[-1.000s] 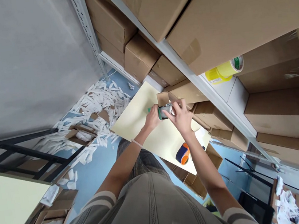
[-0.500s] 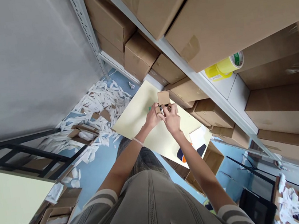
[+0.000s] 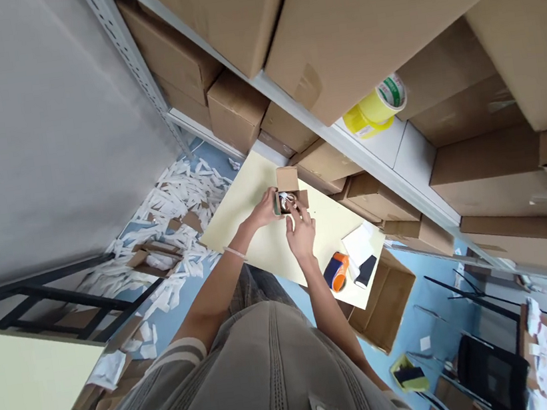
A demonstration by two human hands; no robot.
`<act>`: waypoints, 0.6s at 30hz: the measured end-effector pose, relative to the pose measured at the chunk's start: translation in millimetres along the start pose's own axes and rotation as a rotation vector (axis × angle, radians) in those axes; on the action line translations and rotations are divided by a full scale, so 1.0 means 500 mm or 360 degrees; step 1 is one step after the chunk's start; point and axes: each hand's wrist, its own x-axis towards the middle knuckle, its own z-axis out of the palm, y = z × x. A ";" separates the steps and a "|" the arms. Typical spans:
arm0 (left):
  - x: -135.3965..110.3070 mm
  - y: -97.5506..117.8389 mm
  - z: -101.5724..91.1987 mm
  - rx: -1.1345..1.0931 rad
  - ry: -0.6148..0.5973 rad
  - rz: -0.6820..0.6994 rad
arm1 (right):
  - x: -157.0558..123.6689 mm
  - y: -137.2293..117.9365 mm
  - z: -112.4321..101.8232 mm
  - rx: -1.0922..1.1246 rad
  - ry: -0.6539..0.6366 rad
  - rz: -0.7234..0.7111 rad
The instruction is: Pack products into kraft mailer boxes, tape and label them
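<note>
Seemingly for steadiness, clamps the small carton [image 3: 287, 178] in the left hand [image 3: 265, 209], and holds the right hand [image 3: 301, 233], with fingers apart, at its shiny contents [image 3: 286, 198].

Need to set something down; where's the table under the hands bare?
Bare table shows left of the left hand, and between the right hand and white paper. Crowded: at the box by both hands, and the right end, where paper, orange item and dark item lie close together.
</note>
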 end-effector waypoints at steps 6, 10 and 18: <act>-0.040 -0.004 -0.058 -0.0482 -0.0126 -0.0066 | 0.060 0.073 -0.016 0.0980 0.0346 0.0517; -0.008 0.033 -0.016 -0.0720 0.0073 -0.0130 | 0.103 0.087 0.038 0.1659 0.0011 0.0711; 0.030 0.057 0.023 -0.0535 0.0183 0.0053 | 0.114 0.068 0.082 0.1738 -0.0045 0.0472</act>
